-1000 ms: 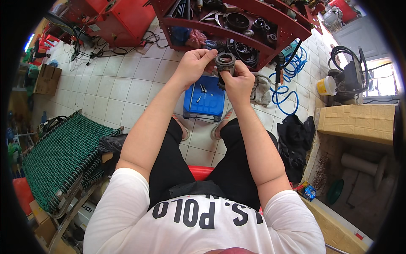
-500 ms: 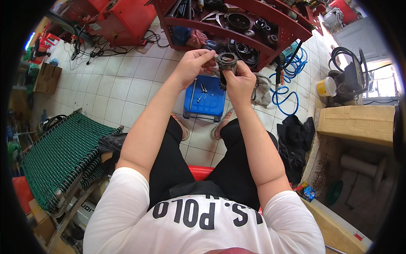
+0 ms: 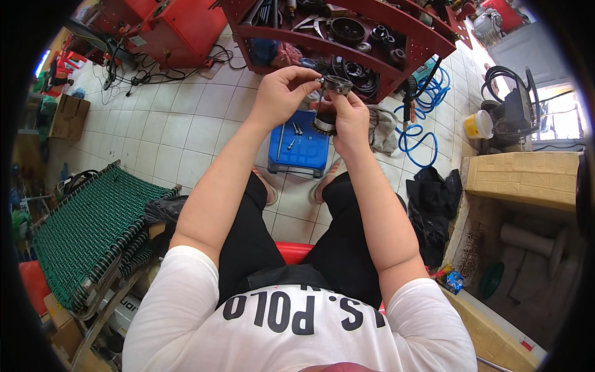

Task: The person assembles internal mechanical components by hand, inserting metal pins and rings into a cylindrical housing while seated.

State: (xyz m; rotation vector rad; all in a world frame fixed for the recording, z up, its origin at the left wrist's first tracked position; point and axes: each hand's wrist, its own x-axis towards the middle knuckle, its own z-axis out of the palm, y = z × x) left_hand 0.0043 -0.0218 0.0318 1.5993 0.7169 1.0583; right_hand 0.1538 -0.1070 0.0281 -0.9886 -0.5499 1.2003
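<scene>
My right hand (image 3: pixel 352 121) is wrapped round a dark, cylindrical metal machine part (image 3: pixel 324 123), its thumb near the flanged top end. A shiny toothed-looking band shows at the part's lower end. Beside that top end, my left hand (image 3: pixel 280 98) is closed in a pinch on a small shiny metal piece (image 3: pixel 320 80), whose exact kind is too small to make out. Below both hands stands a low blue plastic stool (image 3: pixel 297 160). On it lie a long thin metal rod (image 3: pixel 281 137) and several small bolts (image 3: pixel 297 129).
Ahead is a dark red tool trolley (image 3: pixel 384 77) holding metal parts. A coiled blue hose (image 3: pixel 427 139) and a grey rag (image 3: pixel 383 130) lie to the right on the tiles. A green woven folding bed (image 3: pixel 99 223) stands at left; a cardboard box (image 3: pixel 524 181) sits at right.
The machine part has tilted in my right hand, so its open top is less visible and its lower end now shows. My left hand has shifted slightly right, staying by the top end.
</scene>
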